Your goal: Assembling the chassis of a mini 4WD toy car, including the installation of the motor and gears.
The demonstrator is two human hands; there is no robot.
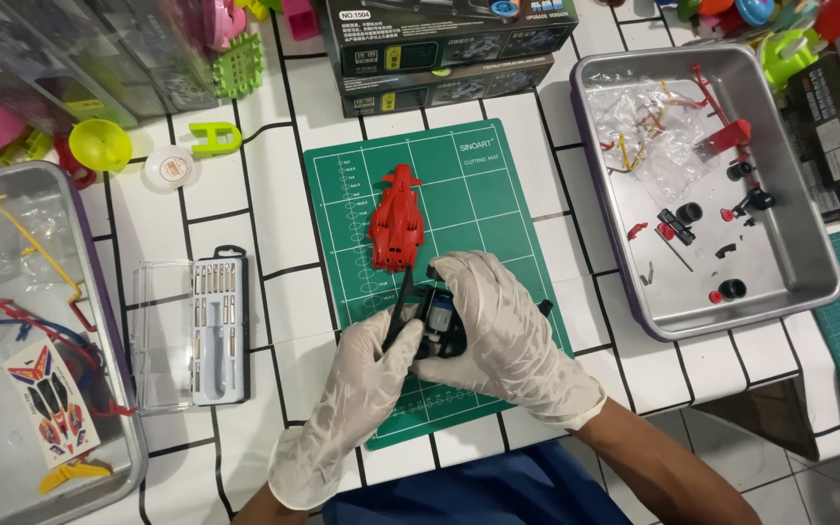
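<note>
Black toy-car chassis with a small silver motor (pixel 437 319) sits on the green cutting mat (pixel 498 185), cupped in the gloved right hand (pixel 498 326), fingers closed round its far side; the gloved left hand (pixel 362 389) pinches a slim black tool (pixel 401 303), tip at the chassis; judged an assembly step on the motor bay, calling for a steady hold and fine tip placement; the red plastic car body shell (pixel 397 219) lies just beyond, close to the tool; a steel parts tray (pixel 809 243) stands right, a screwdriver-bit case (pixel 218 331) left, both well apart.
</note>
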